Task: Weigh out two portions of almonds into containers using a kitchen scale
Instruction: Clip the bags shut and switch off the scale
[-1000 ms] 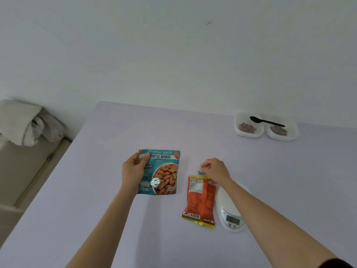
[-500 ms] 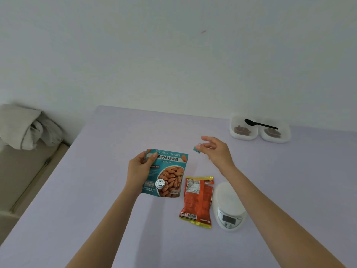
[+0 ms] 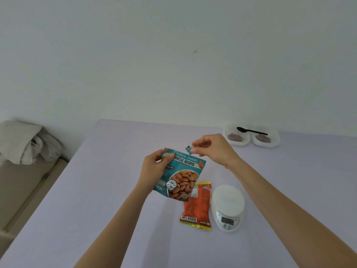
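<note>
— We have lifted the roasted-almond pouch [image 3: 182, 180] higher off the lavender table [image 3: 108, 180] since a moment ago. Our right hand [image 3: 214, 149] has brought the small teal clip [image 3: 188, 148] in from the side to just over the pouch's top edge.
— How do we hold them?
— Our left hand [image 3: 154, 167] grips the pouch's upper left corner, thumb across the front and fingers behind. The pouch hangs in the air, upright but a little tilted. Our right hand pinches the clip between thumb and fingertips; we cannot tell whether the clip touches the pouch.
— And below?
— The orange snack packet [image 3: 197, 209] lies flat, its top corner hidden behind the pouch. The white kitchen scale [image 3: 228, 204] sits just beside it on the right, display toward us.
— The containers?
— Two white containers [image 3: 239, 144] stand side by side at the far right near the wall, brownish pieces in each. A black spoon [image 3: 253, 131] lies across both rims. A grey cloth bundle [image 3: 25, 144] lies off the table to the left.
</note>
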